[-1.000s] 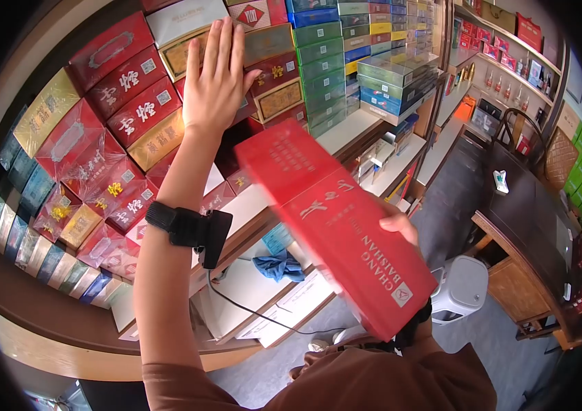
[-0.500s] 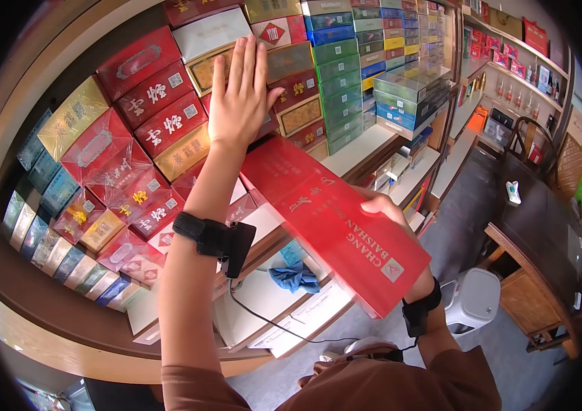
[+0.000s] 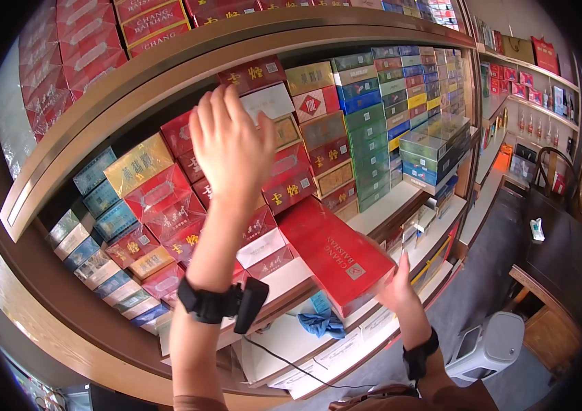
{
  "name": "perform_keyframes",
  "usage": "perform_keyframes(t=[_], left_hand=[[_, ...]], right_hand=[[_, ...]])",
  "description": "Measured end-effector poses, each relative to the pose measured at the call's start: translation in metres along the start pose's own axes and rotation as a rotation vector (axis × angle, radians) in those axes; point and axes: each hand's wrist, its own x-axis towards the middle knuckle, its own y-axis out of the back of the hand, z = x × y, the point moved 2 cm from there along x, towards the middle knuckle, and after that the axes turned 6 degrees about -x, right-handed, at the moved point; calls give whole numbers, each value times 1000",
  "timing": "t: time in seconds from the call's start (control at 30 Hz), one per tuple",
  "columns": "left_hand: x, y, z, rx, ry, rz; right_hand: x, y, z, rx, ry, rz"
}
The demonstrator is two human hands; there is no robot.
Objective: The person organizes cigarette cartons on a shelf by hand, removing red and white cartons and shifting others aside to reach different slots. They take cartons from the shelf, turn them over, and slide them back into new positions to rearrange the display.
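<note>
A red cigarette carton [image 3: 335,253] lettered CHANG BAISHAN slants out of the shelf, its far end in among the stacked cartons. My right hand [image 3: 395,291] is at its near end, palm against the end face, thumb up at the corner and the other fingers mostly hidden behind the carton. My left hand [image 3: 233,147], slightly blurred, is raised with fingers extended in front of the stack. It overlaps a white carton [image 3: 267,101] and red cartons in this view. Directly above the slanting carton's far end is a dark red carton [image 3: 289,190] with gold characters.
Green cartons [image 3: 368,137] are stacked to the right, beside clear-topped boxes [image 3: 435,147] on the ledge. A wooden shelf edge [image 3: 167,65] runs above my left hand. Below lie a blue cloth [image 3: 322,325] and a black cable [image 3: 284,373]. A white bin [image 3: 486,346] stands on the floor.
The red carton has gone farther into the shelf, and my right hand has shifted to its near end. My left hand has come off the cartons. The view has tilted up.
</note>
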Motion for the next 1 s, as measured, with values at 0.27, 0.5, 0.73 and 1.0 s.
perform_keyframes(t=[0.27, 0.5, 0.73, 1.0], left_hand=[[41, -29, -55, 145, 24, -366], [47, -21, -60, -31, 86, -462], [23, 1, -43, -445, -83, -202], [19, 2, -33, -271, -223, -62]], right_hand=[[-6, -3, 11, -411, 220, 100], [-9, 4, 16, -555, 308, 199], [-8, -5, 9, -733, 403, 222], [61, 26, 19, -1519, 498, 497]])
